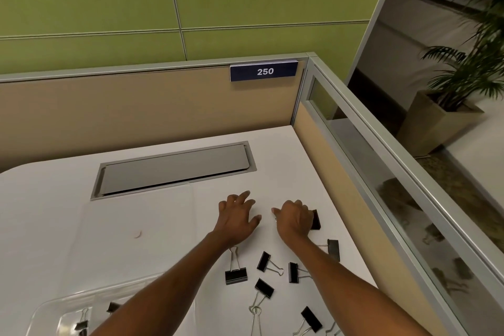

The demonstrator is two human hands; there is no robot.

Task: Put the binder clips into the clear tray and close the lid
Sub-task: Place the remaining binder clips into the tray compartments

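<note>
Several black binder clips [236, 275] with wire handles lie scattered on the white desk [275, 166] at the lower right. My right hand [295, 219] curls over one black clip [315, 219] at the far end of the scatter, fingers closed on it. To its left, my left hand [237, 217] hovers over bare desk with fingers spread and nothing in it. The clear tray [47, 311] sits at the lower left with two clips [81, 323] inside. Its clear lid [136, 226] lies open flat behind it.
A grey metal cable hatch [174, 169] is set into the desk behind the lid. Beige partition walls [136, 109] close the back and right sides, with a blue "250" sign [264, 71]. A potted plant [463, 84] stands beyond the glass on the right.
</note>
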